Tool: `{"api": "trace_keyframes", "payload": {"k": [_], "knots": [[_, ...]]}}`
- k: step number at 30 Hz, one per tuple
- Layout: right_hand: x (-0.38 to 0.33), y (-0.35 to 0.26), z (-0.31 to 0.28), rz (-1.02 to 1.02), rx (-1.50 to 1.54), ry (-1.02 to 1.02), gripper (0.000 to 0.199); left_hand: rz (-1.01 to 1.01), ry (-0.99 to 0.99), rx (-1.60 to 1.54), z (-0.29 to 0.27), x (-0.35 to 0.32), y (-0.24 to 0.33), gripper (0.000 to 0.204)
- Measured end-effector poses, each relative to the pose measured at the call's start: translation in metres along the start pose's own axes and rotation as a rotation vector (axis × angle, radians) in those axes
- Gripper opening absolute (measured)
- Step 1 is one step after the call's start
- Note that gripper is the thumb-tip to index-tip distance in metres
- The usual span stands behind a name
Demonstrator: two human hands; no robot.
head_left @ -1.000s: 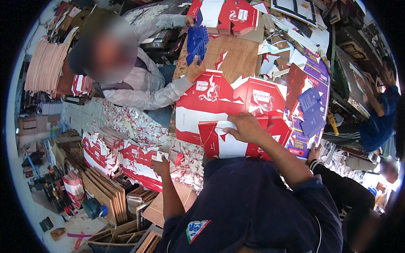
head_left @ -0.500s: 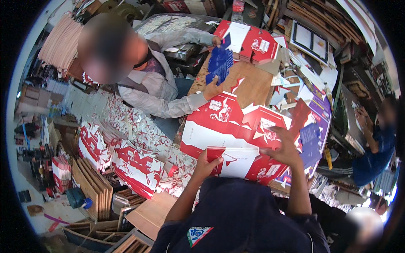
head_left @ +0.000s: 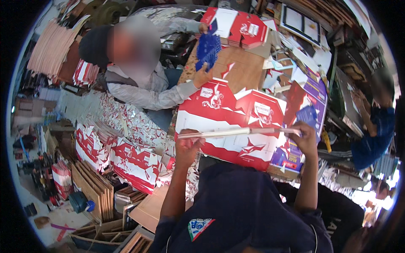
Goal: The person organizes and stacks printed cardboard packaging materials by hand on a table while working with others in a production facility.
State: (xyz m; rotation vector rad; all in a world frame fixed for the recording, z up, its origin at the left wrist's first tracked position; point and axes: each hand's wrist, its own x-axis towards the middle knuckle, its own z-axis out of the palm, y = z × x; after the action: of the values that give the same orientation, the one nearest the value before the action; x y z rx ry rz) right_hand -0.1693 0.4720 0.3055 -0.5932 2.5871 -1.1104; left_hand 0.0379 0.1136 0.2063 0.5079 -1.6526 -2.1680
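Lifted a slim stack of card [head_left: 236, 133] and tipped it edge-on since half a second ago, bringing the right hand [head_left: 306, 137] onto its right end. Standing close to the near edge of a wooden bench [head_left: 242, 63], across from a co-worker [head_left: 135, 90] at its left edge. Have broad red-and-white printed sheets [head_left: 192, 116] spread flat from the left edge over to the near edge. See purple printed sheets [head_left: 319, 90] along the right edge, with a blue-violet card [head_left: 307, 114] lying over them, and a pile of red-and-white cut boards [head_left: 244, 25] at the far edge. Holding the slim stack crosswise above the near part of the bench, showing mainly its pale edges — cannot tell the number of pieces in it. Gripping its left end with the left hand [head_left: 187, 147], curled part-way closed, fingers partly hidden by the card. Pinching its right end between thumb and bent fingers of the right hand. Notice a ragged-edged blue piece [head_left: 208, 47] stretched between the co-worker's two hands — over the bench's far left corner. Also see pointed red-and-white scraps [head_left: 252, 148] on the sheets, just nearer than the stack.
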Motion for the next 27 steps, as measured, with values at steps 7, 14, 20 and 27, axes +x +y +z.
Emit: {"api": "trace_keyframes", "payload": {"k": [7,14,20,27], "knots": [[0.029,0.071,0.041,0.049,0.355,0.171,0.070,0.205,0.088,0.362,0.017,0.034,-0.022,0.068],[0.044,0.076,0.066,0.064,0.641,0.310,0.074,0.104,-0.006,0.378,0.018,0.039,-0.018,0.089],[0.041,0.108,0.073,0.036,0.657,0.235,0.044,0.594,-0.026,1.106,0.072,0.027,0.097,0.127],[0.051,0.104,0.081,0.008,0.713,0.219,0.050,0.310,-0.563,1.542,0.121,0.065,0.074,0.058]]}}
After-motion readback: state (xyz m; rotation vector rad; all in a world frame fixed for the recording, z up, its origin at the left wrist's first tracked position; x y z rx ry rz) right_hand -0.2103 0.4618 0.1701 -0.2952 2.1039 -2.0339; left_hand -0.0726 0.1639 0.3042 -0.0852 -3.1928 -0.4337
